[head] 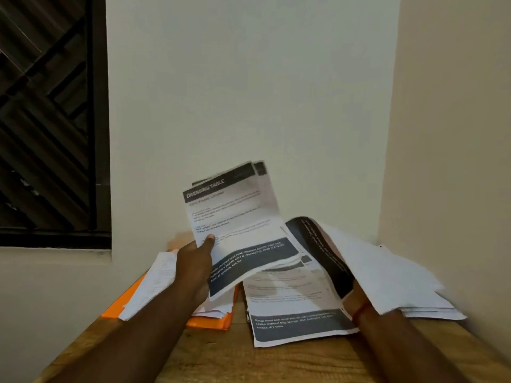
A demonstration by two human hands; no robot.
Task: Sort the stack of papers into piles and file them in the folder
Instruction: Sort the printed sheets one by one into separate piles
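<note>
A wooden table (249, 363) is pushed into a corner between a pale far wall (249, 78) and a side wall on the right. A window with a dark grille (47, 120) sits at the far left.

An orange folder (119, 306) lies flat on the left of the table, with loose white sheets (154, 280) on top of it. Just right of it, in the middle, is a stack of printed papers (293, 308). A pile of white sheets (401, 275) spreads toward the right wall.

The left hand (196, 269) is above the folder and grips a few sheets headed "DRESSING TABLE" (235, 217). Its thumb is pressed on the front, and the sheets stand up and tilt away toward the far wall.

The right hand (356, 295) is mostly hidden under a raised, curling sheet with a dark band (329, 255), so I cannot tell its grip. A reddish thread (362, 309) circles its wrist.
</note>
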